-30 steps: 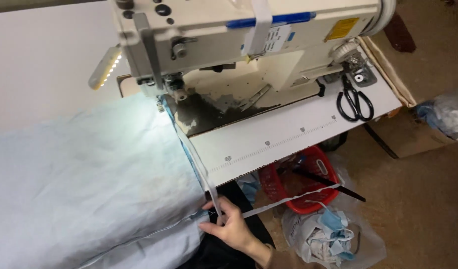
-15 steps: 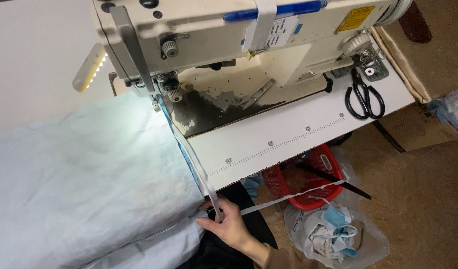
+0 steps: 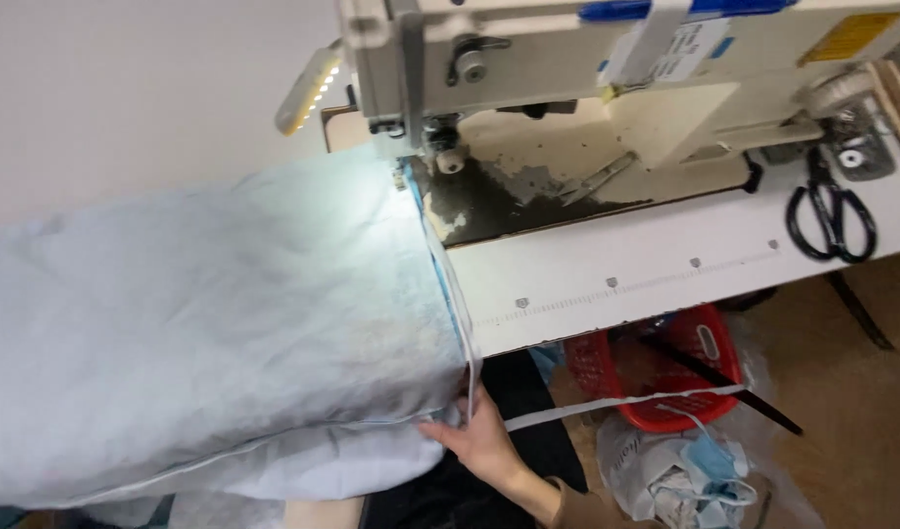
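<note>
1. The white surface [image 3: 665,284] runs from the sewing machine [image 3: 587,78] toward 5 o'clock; its front edge, printed with a ruler line, ends above the floor. Bare white top lies between the fabric's edge and the scissors.
2. The pale blue fabric [image 3: 205,323] covers the whole left half of the view, and its bound right edge runs from the needle area at 12 o'clock down to the lower corner at 6 o'clock.
3. Black scissors [image 3: 830,211] lie on the surface at 3 o'clock, well apart from the fabric. A lit lamp strip [image 3: 308,88] hangs at 11 o'clock over the cloth.
4. Below the surface edge, a red basket [image 3: 675,377] and a clear bag of scraps [image 3: 685,480] sit on the floor at 4 to 5 o'clock; a thin white tape [image 3: 616,407] stretches from the fabric corner across the basket.
5. The right hand [image 3: 479,441] is at 6 o'clock, its grip pinched on the fabric's lower corner where the binding turns. The fabric lies up and to the left of that grip.
6. The left hand is out of view.
</note>
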